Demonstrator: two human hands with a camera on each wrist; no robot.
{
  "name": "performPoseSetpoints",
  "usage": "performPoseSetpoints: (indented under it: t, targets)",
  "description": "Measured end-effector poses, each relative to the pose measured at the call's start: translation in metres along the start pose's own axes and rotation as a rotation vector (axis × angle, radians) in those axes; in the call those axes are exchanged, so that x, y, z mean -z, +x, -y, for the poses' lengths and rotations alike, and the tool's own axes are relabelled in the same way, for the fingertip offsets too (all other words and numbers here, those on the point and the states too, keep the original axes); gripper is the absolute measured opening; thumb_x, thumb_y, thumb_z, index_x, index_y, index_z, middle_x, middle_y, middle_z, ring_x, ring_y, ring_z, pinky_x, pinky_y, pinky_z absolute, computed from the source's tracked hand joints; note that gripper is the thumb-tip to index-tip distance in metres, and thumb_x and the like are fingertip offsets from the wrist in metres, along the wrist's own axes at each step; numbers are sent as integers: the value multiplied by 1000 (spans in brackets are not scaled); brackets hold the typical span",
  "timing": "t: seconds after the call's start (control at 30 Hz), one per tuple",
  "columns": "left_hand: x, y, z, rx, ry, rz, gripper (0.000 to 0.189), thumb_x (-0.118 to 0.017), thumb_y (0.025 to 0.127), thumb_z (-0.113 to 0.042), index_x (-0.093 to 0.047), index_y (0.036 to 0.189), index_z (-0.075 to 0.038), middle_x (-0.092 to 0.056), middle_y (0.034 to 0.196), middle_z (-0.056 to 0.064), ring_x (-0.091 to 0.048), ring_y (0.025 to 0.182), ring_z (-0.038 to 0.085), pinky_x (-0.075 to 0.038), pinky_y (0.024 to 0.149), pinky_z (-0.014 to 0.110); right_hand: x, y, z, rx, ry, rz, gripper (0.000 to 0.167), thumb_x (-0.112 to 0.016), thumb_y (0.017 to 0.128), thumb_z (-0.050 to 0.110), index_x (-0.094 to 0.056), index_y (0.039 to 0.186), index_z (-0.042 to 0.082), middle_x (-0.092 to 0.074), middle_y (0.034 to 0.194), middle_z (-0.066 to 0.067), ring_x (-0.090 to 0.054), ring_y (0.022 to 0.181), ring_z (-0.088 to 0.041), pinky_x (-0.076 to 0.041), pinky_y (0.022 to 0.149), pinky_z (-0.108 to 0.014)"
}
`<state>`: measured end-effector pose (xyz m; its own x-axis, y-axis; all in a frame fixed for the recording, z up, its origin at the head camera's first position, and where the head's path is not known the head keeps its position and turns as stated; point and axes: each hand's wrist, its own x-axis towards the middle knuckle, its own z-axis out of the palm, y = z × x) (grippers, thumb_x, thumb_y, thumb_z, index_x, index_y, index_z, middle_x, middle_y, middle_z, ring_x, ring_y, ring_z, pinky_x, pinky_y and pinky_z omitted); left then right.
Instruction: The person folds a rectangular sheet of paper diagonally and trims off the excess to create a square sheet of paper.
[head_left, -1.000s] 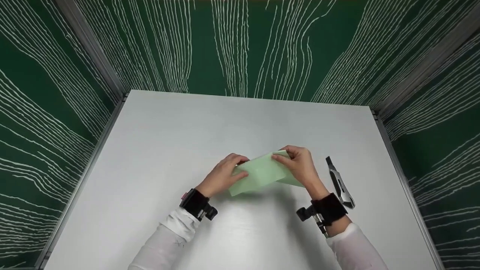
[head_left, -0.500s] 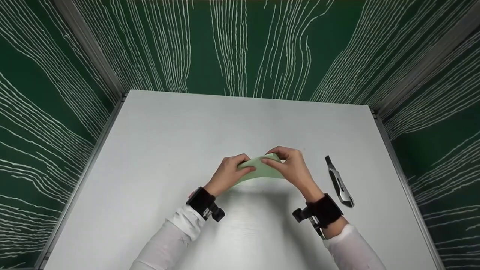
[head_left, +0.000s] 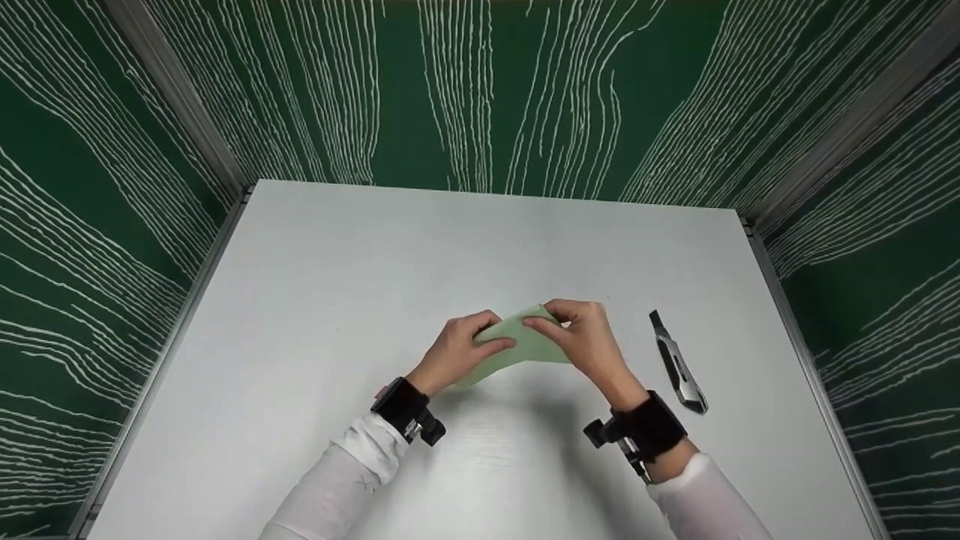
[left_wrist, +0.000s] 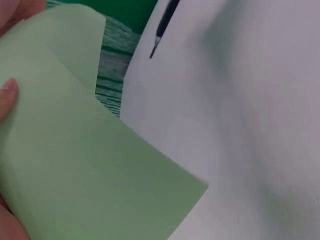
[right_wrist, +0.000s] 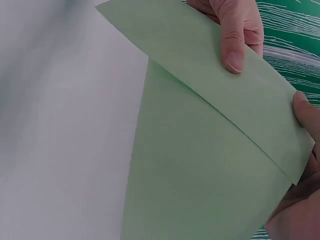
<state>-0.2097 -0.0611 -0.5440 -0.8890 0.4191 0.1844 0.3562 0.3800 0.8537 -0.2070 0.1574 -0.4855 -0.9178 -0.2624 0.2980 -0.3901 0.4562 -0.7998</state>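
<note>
Between both hands a light green sheet of paper (head_left: 529,343) is held up over the white tabletop, bent and partly folded over on itself. My left hand (head_left: 461,341) pinches its left part, thumb on the near face and fingers behind. At the upper right edge, my right hand (head_left: 589,334) grips the paper between thumb and fingers. In the right wrist view the paper (right_wrist: 200,135) shows a flap lying slantwise over a longer panel, and the left thumb presses on that flap. The left wrist view has the paper (left_wrist: 90,150) covering much of the left side.
A utility knife (head_left: 681,371) with a grey handle lies on the white table (head_left: 375,247), just right of the right forearm. Green walls (head_left: 420,90) with white wavy lines and grey metal posts (head_left: 187,97) surround the table.
The hands have drawn closer together on the paper, the left moving rightward and the right leftward. The paper's near face has tilted, showing less of it. The knife stays put.
</note>
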Motion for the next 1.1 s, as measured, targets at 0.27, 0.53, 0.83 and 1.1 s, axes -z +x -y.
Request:
performPoseSetpoints:
  t: [0.27, 0.53, 0.83, 1.1]
  targets:
    - [-5, -4, 11, -76, 55, -55, 34, -67, 93, -43, -66, 79, -13, -60, 63, -7, -44, 55, -2, -34, 53, 14, -1, 2, 7, 1, 7, 17, 7, -78, 85, 17, -77, 81, 11, -75, 78, -3, -58, 66, -1, -46, 63, -17]
    - [-16, -7, 12, -298, 343, -386, 46, -61, 94, -51, -50, 71, -13, -31, 53, -12, -24, 47, -5, -17, 50, 11, -2, 3, 11, 24, -23, 38, 8, -75, 90, 20, -76, 86, 13, -70, 73, 1, -48, 63, -4, -39, 60, -18]
    - [-23, -4, 9, -273, 575, -549, 58, -36, 99, -66, -57, 83, -14, -60, 57, -5, -51, 44, 4, -40, 41, 21, -9, 2, 5, 113, -124, 2, 31, -64, 98, 18, -57, 69, 8, -36, 55, 9, -27, 53, 1, -26, 52, -17]
    - [-18, -6, 13, -257, 339, -369, 47, -34, 108, -43, -64, 92, -11, -59, 68, 0, -50, 58, 7, -42, 53, 23, -9, 3, 4, 126, -105, -8, 32, -67, 95, 18, -57, 67, 8, -35, 55, 13, -27, 53, 1, -23, 50, -17]
